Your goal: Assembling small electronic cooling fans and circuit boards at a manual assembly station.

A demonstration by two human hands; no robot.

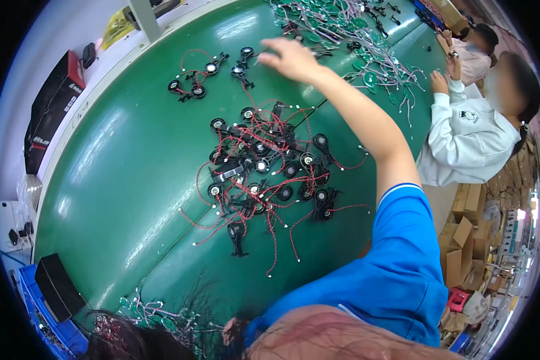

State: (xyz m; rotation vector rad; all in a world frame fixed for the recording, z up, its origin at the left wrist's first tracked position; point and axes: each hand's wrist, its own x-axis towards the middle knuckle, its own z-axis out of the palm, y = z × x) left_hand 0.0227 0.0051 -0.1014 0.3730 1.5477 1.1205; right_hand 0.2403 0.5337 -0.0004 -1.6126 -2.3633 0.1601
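Note:
My right hand (291,60) reaches across the green table with its fingers apart, and I see nothing held in it. Just left of its fingertips lie black plastic parts with round, silver-centred discs (239,71). Farther left is a small group of the same parts with red wires (198,92). Nearer to me spreads a tangled pile of black parts (261,165) with red twisted wires and small white connectors. A single black part (236,240) lies at the pile's near edge. My left hand does not show.
Green circuit boards with pale wires (366,60) are heaped at the far right; more boards (156,312) lie at the near left. A blue crate (33,288) and black box (59,287) stand at the left edge. Two people sit at right, beyond cardboard boxes (459,246).

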